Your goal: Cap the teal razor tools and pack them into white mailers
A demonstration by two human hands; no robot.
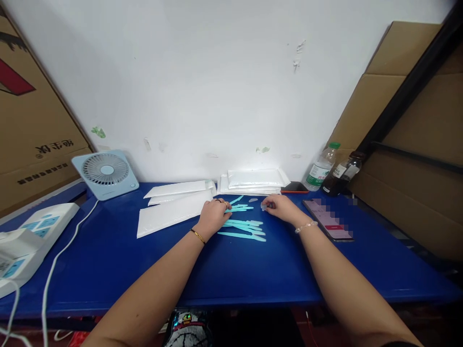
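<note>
Slim turquoise sticks (240, 234), which look like eyebrow razors, lie in a loose group on the blue table. My left hand (214, 215) is at their left ends, fingers bent and closed around one turquoise stick (240, 209). To the right of the group, my right hand (280, 208) pinches a small translucent piece (264, 207), perhaps a cap, between thumb and fingertips. Another small pale piece (253, 200) rests on the table between the hands. White padded envelopes (173, 212) lie beside my left hand, and a stack of more envelopes (256, 179) is behind both hands.
A blue fan (106, 174) and white power strip (47, 231) with cables stand left. A phone (327, 220) lies right, with a water bottle (320, 168) and dark bottle (342, 176) behind. An orange-edged dark device (294, 187) is near the wall. Cardboard (39, 120) flanks the table (253, 274).
</note>
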